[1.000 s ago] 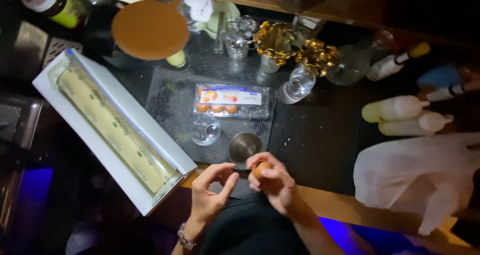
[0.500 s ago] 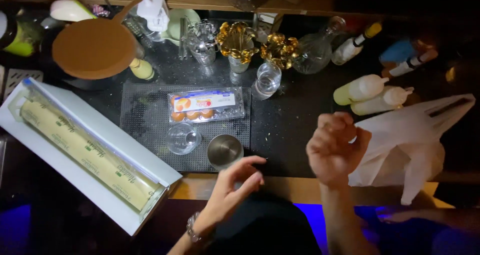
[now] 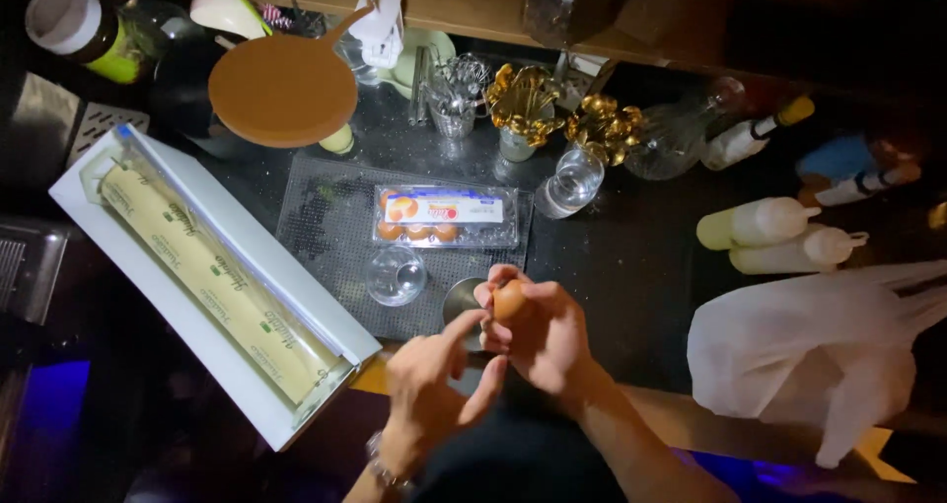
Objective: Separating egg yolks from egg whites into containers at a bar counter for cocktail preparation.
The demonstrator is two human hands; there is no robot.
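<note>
Right hand (image 3: 547, 340) fingers curled tight round a brown egg (image 3: 510, 301), egg poking up at the fingertips, over the metal cup (image 3: 460, 302). Left hand (image 3: 429, 390) open, holding nothing, index finger stretched toward the egg from below-left. Clear egg carton (image 3: 446, 217) lies just beyond, beside small glass (image 3: 396, 274).

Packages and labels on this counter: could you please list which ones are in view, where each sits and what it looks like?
Egg carton: clear plastic, on the dark mat mid-counter, brown eggs inside, white, blue and orange label on top.
Film dispenser box: long white open box at left, holding a yellowish printed roll.
Jar: top left, white lid, green-yellow label.
Plastic bag: white, crumpled, at right, no print visible.
No screens or signs.
</note>
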